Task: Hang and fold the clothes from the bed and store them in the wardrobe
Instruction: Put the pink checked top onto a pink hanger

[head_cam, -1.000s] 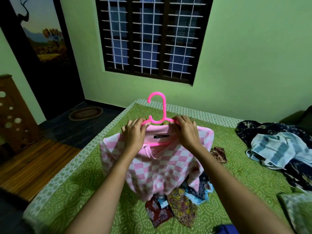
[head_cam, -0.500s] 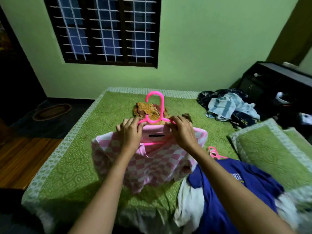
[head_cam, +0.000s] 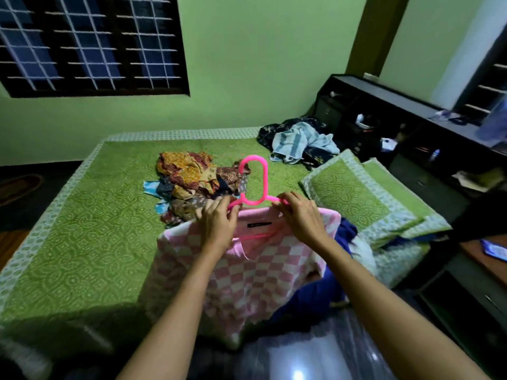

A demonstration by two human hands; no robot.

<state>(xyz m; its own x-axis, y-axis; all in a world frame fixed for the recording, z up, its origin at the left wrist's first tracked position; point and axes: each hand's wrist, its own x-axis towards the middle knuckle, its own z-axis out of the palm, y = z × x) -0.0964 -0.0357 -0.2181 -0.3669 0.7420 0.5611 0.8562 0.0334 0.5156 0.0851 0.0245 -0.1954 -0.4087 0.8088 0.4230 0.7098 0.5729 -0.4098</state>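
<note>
No legible text, even on collar label (head_cam: 259, 224)

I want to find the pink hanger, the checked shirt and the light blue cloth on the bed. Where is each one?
pink hanger (head_cam: 264, 182), head view, right side of its hook.
checked shirt (head_cam: 247, 281), head view, its front below the collar.
light blue cloth (head_cam: 295, 142), head view, middle of its striped folds.
</note>
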